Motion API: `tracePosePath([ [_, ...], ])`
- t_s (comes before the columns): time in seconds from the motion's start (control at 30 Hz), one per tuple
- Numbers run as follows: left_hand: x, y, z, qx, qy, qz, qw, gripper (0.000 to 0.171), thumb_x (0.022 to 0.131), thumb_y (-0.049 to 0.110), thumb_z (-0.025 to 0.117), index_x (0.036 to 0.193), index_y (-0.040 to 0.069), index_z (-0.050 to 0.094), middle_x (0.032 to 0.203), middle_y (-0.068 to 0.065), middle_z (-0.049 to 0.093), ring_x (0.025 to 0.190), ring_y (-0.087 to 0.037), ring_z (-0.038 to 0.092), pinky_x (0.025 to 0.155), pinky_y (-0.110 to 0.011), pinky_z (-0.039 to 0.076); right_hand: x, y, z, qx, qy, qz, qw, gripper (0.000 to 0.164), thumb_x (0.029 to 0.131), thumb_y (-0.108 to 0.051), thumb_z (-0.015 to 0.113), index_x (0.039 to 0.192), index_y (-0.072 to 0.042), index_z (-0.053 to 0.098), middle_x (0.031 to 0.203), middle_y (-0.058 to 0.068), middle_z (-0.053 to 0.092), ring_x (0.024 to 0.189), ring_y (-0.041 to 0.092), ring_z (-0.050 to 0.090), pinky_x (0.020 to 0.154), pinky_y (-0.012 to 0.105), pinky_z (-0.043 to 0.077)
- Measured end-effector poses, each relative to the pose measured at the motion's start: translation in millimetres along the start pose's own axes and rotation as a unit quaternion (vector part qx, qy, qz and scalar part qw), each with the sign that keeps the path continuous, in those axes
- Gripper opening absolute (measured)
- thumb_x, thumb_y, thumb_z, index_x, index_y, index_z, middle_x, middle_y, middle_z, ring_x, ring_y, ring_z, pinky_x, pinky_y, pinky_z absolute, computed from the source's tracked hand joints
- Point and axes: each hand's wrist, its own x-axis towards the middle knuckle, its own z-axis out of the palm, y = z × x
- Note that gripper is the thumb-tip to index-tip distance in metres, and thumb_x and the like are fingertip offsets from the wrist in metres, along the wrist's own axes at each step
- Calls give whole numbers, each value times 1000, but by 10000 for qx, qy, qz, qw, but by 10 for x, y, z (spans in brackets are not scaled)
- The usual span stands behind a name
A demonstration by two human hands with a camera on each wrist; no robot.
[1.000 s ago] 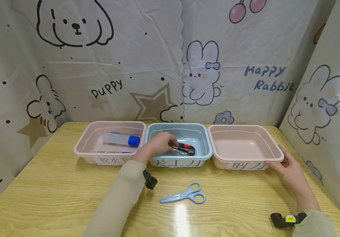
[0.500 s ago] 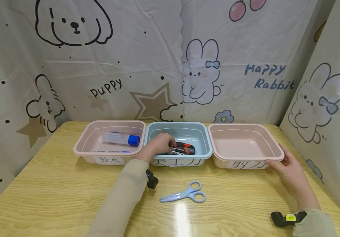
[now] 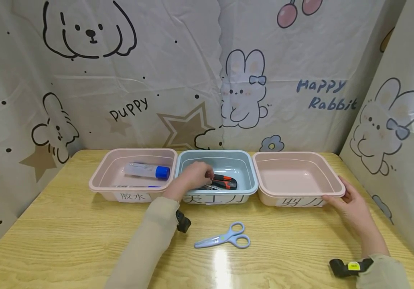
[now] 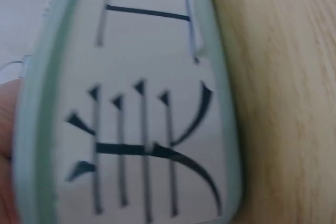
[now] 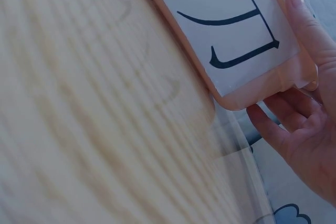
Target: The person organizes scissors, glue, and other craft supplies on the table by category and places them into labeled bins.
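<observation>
My left hand (image 3: 195,175) reaches into the blue bin (image 3: 218,153) in the middle. A black and orange utility knife (image 3: 226,182) lies in that bin, just right of the fingers. A second utility knife (image 3: 212,187) is partly hidden under the hand; whether the fingertips still pinch it is unclear. Only the bin's labelled front (image 4: 142,77) and a sliver of hand show in the left wrist view. My right hand (image 3: 357,212) grips the front right corner of the right pink bin (image 3: 289,194), thumb at the front and fingers round the side.
Light blue scissors (image 3: 225,237) lie on the wooden table (image 3: 84,241) before the bins. The left pink bin (image 3: 134,151) holds a clear tube with a blue cap (image 3: 147,170) and another partly hidden item. A patterned cloth (image 3: 189,80) hangs behind.
The knife at my left fingers has dropped lower and slid left beneath the hand, exposing more of the black and orange one. The right hand keeps its grip on the bin.
</observation>
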Motion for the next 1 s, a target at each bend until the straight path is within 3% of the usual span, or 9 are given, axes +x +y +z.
tracePosePath([
  [0.3,-233,161,-127,-127,530,473,9974,13,85,13,62,96,8,67,88,-2,62,79,-15,56,73,-31,47,5,17,-5,39,9,-109,9999,85,85,-26,63,147,-11,7,144,30,20,123,9,35,74,0,35],
  [0.63,-539,276,-98,-406,657,576,9953,19,85,16,63,104,11,66,100,-1,60,89,-17,57,79,-31,47,-6,-1,0,-14,16,-28,10000,86,85,-28,63,147,-10,7,144,29,19,126,23,33,74,0,36],
  [0.8,-660,360,-74,-392,939,981,9900,18,84,14,64,102,12,66,101,0,59,94,-17,57,82,-31,47,-4,-3,1,-3,16,-47,10000,85,85,-28,63,147,-9,7,144,30,20,125,21,35,74,0,36],
  [1.0,-761,463,11,-77,1003,1541,9829,17,82,14,67,98,14,67,97,3,60,90,-11,56,79,-25,47,-7,-2,2,70,7,-80,9999,85,86,-27,63,147,-9,7,144,30,20,124,16,35,74,0,36],
])
